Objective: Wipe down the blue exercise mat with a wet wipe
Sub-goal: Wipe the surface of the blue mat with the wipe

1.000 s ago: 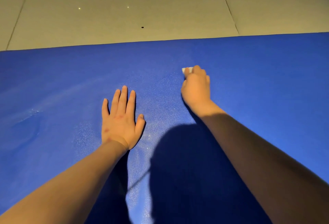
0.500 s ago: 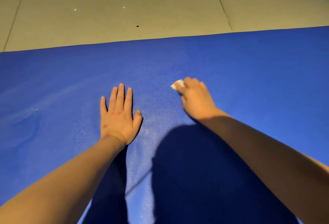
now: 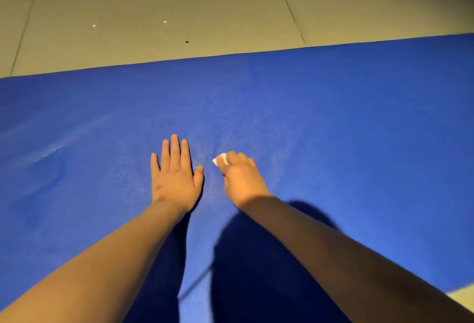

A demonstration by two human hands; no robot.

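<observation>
A blue exercise mat [image 3: 346, 122] fills most of the view, lying flat on the floor. My left hand [image 3: 174, 176] rests palm down on it with fingers straight and spread. Just to its right, my right hand [image 3: 239, 177] holds a small folded white wet wipe [image 3: 221, 160] with curled fingers and presses it against the mat. Only a corner of the wipe shows past my fingertips. The mat glistens damp around and beyond both hands.
Beige floor tiles [image 3: 179, 9] lie beyond the mat's far edge, with a small dark speck [image 3: 187, 41] on them. A dent [image 3: 48, 171] marks the mat at the left. A strip of floor [image 3: 461, 299] shows at the bottom right. My shadow darkens the near mat.
My right hand has dragged the wipe toward me and to the left, ending close beside my left thumb. My left hand has stayed flat in place.
</observation>
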